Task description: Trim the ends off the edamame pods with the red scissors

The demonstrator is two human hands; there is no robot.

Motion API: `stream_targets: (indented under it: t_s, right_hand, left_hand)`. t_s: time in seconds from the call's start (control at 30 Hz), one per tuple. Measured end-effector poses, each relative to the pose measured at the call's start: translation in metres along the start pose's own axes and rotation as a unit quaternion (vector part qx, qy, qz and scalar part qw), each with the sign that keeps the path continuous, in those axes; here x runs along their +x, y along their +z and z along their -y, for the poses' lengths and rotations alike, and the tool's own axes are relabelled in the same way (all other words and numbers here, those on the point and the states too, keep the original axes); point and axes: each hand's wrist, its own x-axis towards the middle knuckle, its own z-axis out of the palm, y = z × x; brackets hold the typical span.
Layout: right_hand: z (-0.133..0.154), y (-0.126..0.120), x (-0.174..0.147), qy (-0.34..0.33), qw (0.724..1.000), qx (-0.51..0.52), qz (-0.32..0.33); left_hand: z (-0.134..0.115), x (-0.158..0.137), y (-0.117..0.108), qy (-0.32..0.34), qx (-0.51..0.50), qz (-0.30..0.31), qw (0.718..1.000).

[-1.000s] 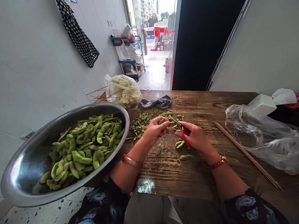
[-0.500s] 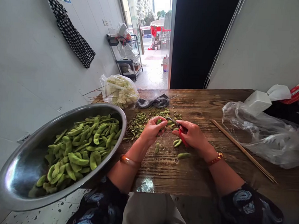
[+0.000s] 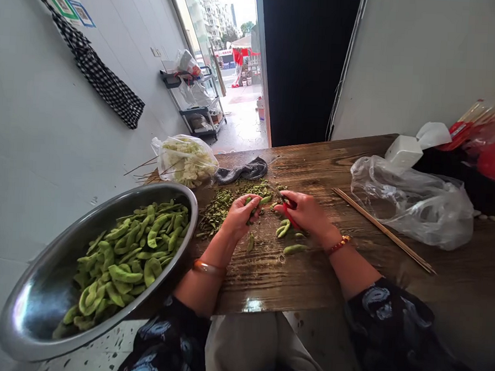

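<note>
The fingers of my left hand point(image 3: 238, 215) are pinched together on a green pod point(image 3: 265, 200), its end poking out toward my right hand point(image 3: 306, 213). My right fingers are closed round the red-handled scissors point(image 3: 289, 215), their blades pointing forward, near the pod. Nearer me than my fingers, a few loose pods point(image 3: 295, 249) lie on the wooden surface point(image 3: 267, 289). Just beyond and left of my left fingers spreads a heap of green clippings point(image 3: 217, 209), so I judge plenty of snipping is done. Farther left, the metal bowl point(image 3: 38, 293) holds a big pile of pods point(image 3: 122, 273); whether those are trimmed or waiting, I cannot tell. The pinched pod looks unfinished to me.
</note>
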Motion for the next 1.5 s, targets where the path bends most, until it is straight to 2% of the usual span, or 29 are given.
stream_targets:
  t_s: [0.1, 0.23, 0.3, 0.37, 0.4, 0.47, 0.53, 0.57, 0.6, 0.63, 0.67, 0.7, 0.77, 0.83, 0.93, 1.03, 1.17, 1.27, 1.4, 1.43, 1.5]
  right_hand:
    - [-0.006, -0.004, 0.002, 0.020, 0.998, 0.008, -0.057]
    - [-0.010, -0.006, 0.001, 0.031, 0.996, 0.011, -0.078]
    - [-0.009, -0.006, 0.000, 0.025, 0.996, 0.014, -0.079]
    - [-0.008, -0.006, -0.002, 0.020, 0.996, 0.016, -0.081]
    - [-0.008, -0.006, -0.002, 0.018, 0.996, 0.017, -0.083]
    - [-0.007, -0.006, -0.002, 0.018, 0.996, 0.017, -0.087]
    - [-0.007, -0.005, -0.001, 0.017, 0.996, 0.019, -0.089]
    - [-0.007, -0.005, -0.001, 0.017, 0.996, 0.020, -0.090]
    - [-0.008, -0.005, 0.000, 0.018, 0.996, 0.020, -0.091]
    - [-0.008, -0.005, 0.000, 0.019, 0.996, 0.021, -0.090]
    - [-0.008, -0.004, 0.000, 0.021, 0.996, 0.023, -0.088]
    - [-0.008, -0.004, 0.000, 0.022, 0.996, 0.025, -0.087]
    - [-0.008, -0.003, 0.000, 0.023, 0.996, 0.027, -0.085]
    - [-0.009, -0.003, 0.000, 0.019, 0.996, 0.022, -0.084]
    - [-0.008, -0.004, -0.001, 0.010, 0.996, 0.010, -0.084]
    - [-0.006, -0.005, -0.002, 0.009, 0.997, 0.000, -0.078]
    - [-0.003, -0.003, -0.001, 0.006, 0.998, -0.006, -0.059]
    - [-0.002, -0.002, -0.001, 0.009, 0.999, -0.004, -0.052]
    - [-0.001, 0.000, 0.000, 0.010, 0.998, 0.012, -0.057]
    - [-0.001, 0.001, 0.000, 0.011, 0.998, 0.020, -0.058]
    - [-0.002, 0.002, 0.001, 0.018, 0.997, 0.035, -0.064]
  left_hand:
    - [-0.011, -0.005, 0.010, 0.013, 0.008, -0.002, 1.000]
    - [-0.044, -0.023, 0.026, 0.072, 0.097, 0.005, 0.993]
    - [-0.065, -0.033, 0.022, 0.109, 0.177, -0.013, 0.978]
    - [-0.087, -0.043, 0.005, 0.144, 0.274, -0.067, 0.949]
    - [-0.097, -0.048, -0.008, 0.163, 0.329, -0.111, 0.923]
    - [-0.117, -0.059, -0.041, 0.184, 0.462, -0.198, 0.845]
    - [-0.134, -0.071, -0.074, 0.185, 0.606, -0.256, 0.730]
    - [-0.140, -0.078, -0.087, 0.185, 0.670, -0.266, 0.668]
    - [-0.144, -0.084, -0.097, 0.182, 0.719, -0.255, 0.620]
    - [-0.146, -0.090, -0.102, 0.181, 0.749, -0.254, 0.585]
    - [-0.145, -0.095, -0.102, 0.182, 0.765, -0.249, 0.564]
    - [-0.141, -0.099, -0.098, 0.184, 0.771, -0.241, 0.560]
    - [-0.124, -0.103, -0.079, 0.187, 0.762, -0.201, 0.587]
    - [-0.098, -0.103, -0.052, 0.177, 0.752, -0.124, 0.622]
    - [-0.052, -0.099, -0.020, 0.107, 0.761, -0.020, 0.640]
    - [-0.016, -0.092, -0.010, 0.061, 0.752, -0.008, 0.657]
    - [0.003, -0.081, -0.016, 0.056, 0.699, -0.005, 0.712]
    - [0.003, -0.072, -0.020, 0.064, 0.625, 0.010, 0.778]
    - [-0.002, -0.057, -0.012, 0.026, 0.397, 0.026, 0.917]
    - [-0.003, -0.052, -0.008, 0.020, 0.331, 0.025, 0.943]
    - [-0.006, -0.041, 0.000, 0.020, 0.219, 0.016, 0.975]
